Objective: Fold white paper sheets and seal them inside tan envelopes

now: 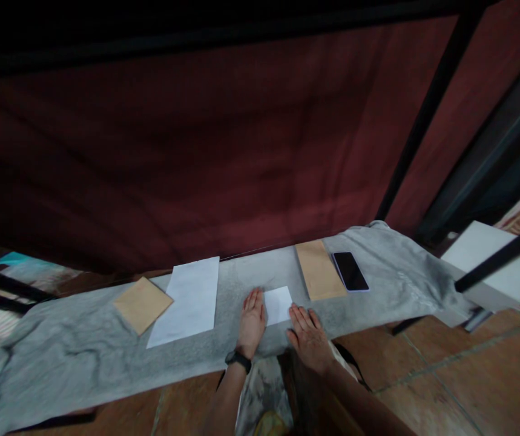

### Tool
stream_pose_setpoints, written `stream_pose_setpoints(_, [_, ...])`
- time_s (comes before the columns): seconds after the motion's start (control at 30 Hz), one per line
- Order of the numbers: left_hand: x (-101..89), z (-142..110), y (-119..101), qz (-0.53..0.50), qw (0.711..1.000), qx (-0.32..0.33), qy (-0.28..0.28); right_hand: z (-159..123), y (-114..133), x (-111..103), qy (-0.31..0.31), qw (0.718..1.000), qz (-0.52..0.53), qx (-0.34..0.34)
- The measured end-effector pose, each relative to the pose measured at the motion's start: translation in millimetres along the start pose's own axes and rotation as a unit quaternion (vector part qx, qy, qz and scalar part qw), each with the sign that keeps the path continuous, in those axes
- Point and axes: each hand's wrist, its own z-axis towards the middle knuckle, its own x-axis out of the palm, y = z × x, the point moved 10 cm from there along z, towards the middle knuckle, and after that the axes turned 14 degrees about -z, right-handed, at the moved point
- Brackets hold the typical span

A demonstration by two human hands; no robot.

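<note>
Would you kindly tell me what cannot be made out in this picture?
All in the head view:
Small white paper, lower right corner: covered by the right hand.
Palm of the left hand: hidden, facing down.
Black wristband, its details: too small and blurred.
Large white sheet, part of its left edge: under the brown square.
Grey cloth, left end: cut off by the picture's edge.

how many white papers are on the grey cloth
2: a small paper between the left hand and right hand, and a larger sheet farther left. Others could be hidden beneath these.
</note>
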Motion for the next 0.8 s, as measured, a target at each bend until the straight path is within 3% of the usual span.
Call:
stream_pose_setpoints(0.13, [4.7,19.3,-15.9,-0.004,0.999,-0.001,0.045,1.3,0.5,-2.5,-0.019,1.0,-0.003,-0.004])
stream_pose_setpoints(0.4, [-17.1,26.9,-19.9,-0.022,0.999,-0.031,0.031,0.2,0.3,-4.1,-0.011,1.0,0.008,-0.012])
stream_pose_setpoints(0.5, [-36.5,24.1,-15.9,-0.044,0.998,-0.045,0.001,-1.6,-2.6,-3.5,-0.01,1.0,0.023,-0.001])
stream_pose_setpoints(0.7, [-105.0,13.3,-20.0,-0.082,0.988,-0.019,-0.126,-3.1,-8.7,1.6,-0.013,0.998,0.059,0.032])
stream_pose_setpoints(0.8, [-106.5,-4.3,-33.0,-0.084,0.986,0.031,-0.141,-3.0,-10.2,3.1,-0.022,0.997,0.07,0.04])
